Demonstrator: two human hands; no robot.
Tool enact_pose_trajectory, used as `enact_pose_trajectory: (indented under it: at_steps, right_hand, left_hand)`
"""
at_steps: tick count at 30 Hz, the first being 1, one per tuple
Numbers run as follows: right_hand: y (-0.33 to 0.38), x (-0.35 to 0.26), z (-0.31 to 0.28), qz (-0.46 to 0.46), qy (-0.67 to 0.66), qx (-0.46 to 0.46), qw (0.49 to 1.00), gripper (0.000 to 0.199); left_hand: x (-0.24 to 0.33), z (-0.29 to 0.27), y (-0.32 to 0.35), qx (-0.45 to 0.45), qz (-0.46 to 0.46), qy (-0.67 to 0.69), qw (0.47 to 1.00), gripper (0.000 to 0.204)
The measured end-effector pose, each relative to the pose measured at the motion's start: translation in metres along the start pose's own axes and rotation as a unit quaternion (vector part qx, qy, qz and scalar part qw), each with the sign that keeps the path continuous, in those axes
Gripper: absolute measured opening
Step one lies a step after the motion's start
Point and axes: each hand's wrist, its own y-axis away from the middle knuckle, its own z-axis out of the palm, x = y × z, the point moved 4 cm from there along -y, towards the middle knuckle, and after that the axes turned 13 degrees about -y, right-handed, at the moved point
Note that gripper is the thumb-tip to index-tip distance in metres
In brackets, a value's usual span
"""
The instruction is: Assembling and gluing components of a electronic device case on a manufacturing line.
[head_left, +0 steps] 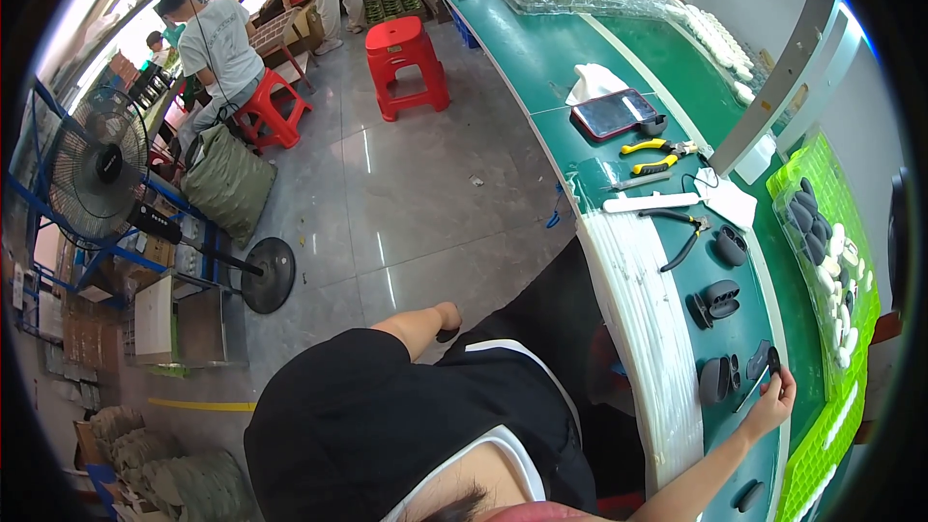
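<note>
Clearly, the right hand (pixel 771 403) pinches one small black piece (pixel 773 360) over the green bench (pixel 546 48), beside one thin rod (pixel 749 395); the left hand (pixel 448 316)'s grip I cannot tell. From the right hand, three black cases (pixel 713 382) span ten to half past eleven, two pliers (pixel 655 166) lie at eleven, one metal post (pixel 788 68) obstructs twelve.

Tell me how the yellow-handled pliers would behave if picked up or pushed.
The yellow-handled pliers would probably feel heavy for their size, since their head looks metal. The spread handles may swing if only one is lifted. Lying flat on the green bench, they should slide rather than roll.
</note>
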Motion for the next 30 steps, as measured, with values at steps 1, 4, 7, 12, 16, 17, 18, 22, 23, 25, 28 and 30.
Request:
enact_pose_trajectory:
  at_steps: [1, 4, 7, 12, 16, 17, 18, 22, 23, 25, 28, 30]
  right_hand:
    - [0.0, -0.001, 0.0, 0.002, 0.004, 0.001, 1.0, 0.013]
    - [0.0, -0.002, 0.001, 0.002, 0.003, -0.003, 1.0, 0.013]
    - [0.0, 0.001, -0.001, 0.003, 0.004, 0.003, 1.0, 0.013]
    - [-0.001, 0.001, 0.0, 0.002, 0.009, -0.002, 1.0, 0.013]
    - [0.0, 0.001, -0.001, 0.001, 0.009, 0.004, 1.0, 0.014]
    - [0.0, 0.001, 0.0, 0.002, 0.008, 0.004, 1.0, 0.014]
    - [0.0, -0.001, 0.001, 0.0, 0.007, 0.004, 1.0, 0.014]
    - [0.001, -0.004, 0.003, -0.004, 0.007, -0.004, 1.0, 0.014]
    - [0.002, -0.004, 0.003, -0.004, 0.008, -0.004, 1.0, 0.014]
    - [0.002, -0.004, 0.003, -0.004, 0.006, 0.001, 1.0, 0.013]
    - [0.003, -0.007, 0.003, 0.004, 0.005, 0.004, 1.0, 0.014]
    - [0.0, -0.001, 0.002, 0.004, 0.001, -0.002, 1.0, 0.014]
  left_hand:
    - [0.0, 0.002, -0.002, 0.0, 0.001, 0.0, 1.0, 0.029]
    - [-0.004, 0.006, -0.006, -0.016, -0.024, 0.025, 0.999, 0.029]
    - [-0.004, 0.006, -0.005, -0.013, -0.019, 0.016, 1.0, 0.029]
    - [-0.009, 0.01, -0.014, 0.003, -0.028, 0.031, 0.999, 0.031]
    - [-0.003, 0.006, -0.01, -0.002, -0.027, 0.032, 0.999, 0.031]
    - [-0.003, 0.007, -0.009, -0.006, -0.029, 0.032, 0.999, 0.03]
    - [-0.003, 0.008, -0.009, -0.01, -0.032, 0.032, 0.999, 0.03]
    - [-0.007, 0.02, -0.017, -0.009, -0.011, 0.005, 1.0, 0.029]
    - [-0.008, 0.019, -0.015, -0.012, -0.018, 0.015, 1.0, 0.029]
    - [-0.008, 0.02, -0.015, -0.015, -0.025, 0.027, 0.999, 0.029]
    - [-0.011, 0.025, -0.021, -0.02, -0.03, 0.026, 0.999, 0.029]
    - [-0.013, 0.03, -0.023, -0.002, -0.009, 0.008, 1.0, 0.029]
